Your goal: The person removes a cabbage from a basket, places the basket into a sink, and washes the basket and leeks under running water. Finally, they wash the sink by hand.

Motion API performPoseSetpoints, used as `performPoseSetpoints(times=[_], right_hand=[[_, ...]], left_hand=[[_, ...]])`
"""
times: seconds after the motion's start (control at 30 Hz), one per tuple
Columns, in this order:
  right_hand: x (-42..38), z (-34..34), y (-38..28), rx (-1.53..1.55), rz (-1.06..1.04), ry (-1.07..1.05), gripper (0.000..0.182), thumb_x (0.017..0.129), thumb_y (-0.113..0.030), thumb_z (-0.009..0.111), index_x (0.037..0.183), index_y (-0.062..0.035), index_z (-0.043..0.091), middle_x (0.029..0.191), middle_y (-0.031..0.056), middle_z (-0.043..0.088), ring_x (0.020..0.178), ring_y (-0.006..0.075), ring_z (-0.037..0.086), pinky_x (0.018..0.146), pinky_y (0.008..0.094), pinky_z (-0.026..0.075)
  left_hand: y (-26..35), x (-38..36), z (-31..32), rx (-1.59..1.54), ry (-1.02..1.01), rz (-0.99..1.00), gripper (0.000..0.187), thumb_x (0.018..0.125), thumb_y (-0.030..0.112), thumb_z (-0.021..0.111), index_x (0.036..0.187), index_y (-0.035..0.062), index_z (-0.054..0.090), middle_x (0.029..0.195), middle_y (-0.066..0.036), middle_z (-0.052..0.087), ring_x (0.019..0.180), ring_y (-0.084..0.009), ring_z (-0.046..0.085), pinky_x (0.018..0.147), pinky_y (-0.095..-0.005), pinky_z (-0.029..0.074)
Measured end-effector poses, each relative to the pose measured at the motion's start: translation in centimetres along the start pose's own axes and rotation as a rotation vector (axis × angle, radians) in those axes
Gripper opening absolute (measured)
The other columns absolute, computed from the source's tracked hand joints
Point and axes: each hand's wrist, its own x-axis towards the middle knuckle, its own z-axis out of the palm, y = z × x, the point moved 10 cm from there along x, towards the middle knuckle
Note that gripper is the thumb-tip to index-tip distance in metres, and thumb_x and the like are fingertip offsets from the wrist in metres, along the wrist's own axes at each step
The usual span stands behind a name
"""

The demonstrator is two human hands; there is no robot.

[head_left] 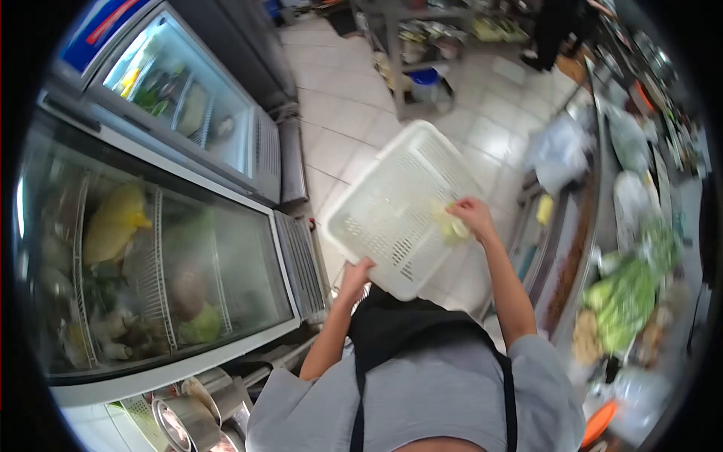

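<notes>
Currently the basket [376,197] is held up over the floor [331,113]; left hand [358,277] has its fingers clamped on the near-left corner. Right hand [471,218] has its fingers pinched together on pale leaf bits [450,229] at the basket's right side. Blur there; can't tell if the bits touch the mesh. One-corner grip probably lets the basket twist, so best a stiff left wrist, basket level, and a light pinch that gathers every loose bit.

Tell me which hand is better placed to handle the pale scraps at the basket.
Probably the right hand: its fingers are at the scraps, while the left hand grips the basket's rim.
</notes>
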Motion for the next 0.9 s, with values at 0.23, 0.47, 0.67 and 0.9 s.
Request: performPoseSetpoints(times=[0.23,0.47,0.67,0.9], right_hand=[[14.0,0.0,-3.0,0.045,0.075,-0.011,0.029,0.067,-0.003,0.066,0.092,0.0021,0.054,0.078,0.012,0.063,0.07,0.014,0.059,0.063,0.0241,0.046],[25.7,-2.4,-4.1,0.209,0.106,0.022,0.016,0.075,-0.009,0.061,0.085,0.0028,0.061,0.076,0.0079,0.063,0.067,0.0118,0.058,0.062,0.0235,0.046],[35.9,-7.0,-3.9,0.561,0.316,-0.067,0.024,0.081,-0.023,0.06,0.083,0.0005,0.059,0.075,0.007,0.06,0.066,0.0154,0.058,0.063,0.0268,0.049],[47.5,-14.5,-8.7,0.987,0.386,-0.302,0.025,0.084,-0.022,0.054,0.098,-0.0016,0.053,0.09,0.0079,0.059,0.087,0.0195,0.057,0.084,0.0319,0.045]], left_hand=[[9.9,13.1,3.6,0.115,0.024,0.123,0.049,0.066,0.006,0.05,0.114,-0.0012,0.038,0.098,-0.011,0.051,0.084,-0.021,0.054,0.056,-0.034,0.047],[13.6,22.1,7.4,0.11,0.0,0.002,0.048,0.068,0.006,0.048,0.114,-0.003,0.038,0.097,-0.012,0.051,0.081,-0.0235,0.055,0.057,-0.0362,0.05],[16.7,31.4,16.4,0.106,-0.038,0.0,0.051,0.067,0.004,0.047,0.116,-0.0037,0.035,0.1,-0.015,0.051,0.083,-0.0276,0.055,0.06,-0.0411,0.05],[21.1,40.5,25.3,0.109,0.022,-0.063,0.056,0.064,0.003,0.047,0.118,0.0024,0.033,0.103,-0.014,0.048,0.09,-0.027,0.052,0.063,-0.0448,0.048]])
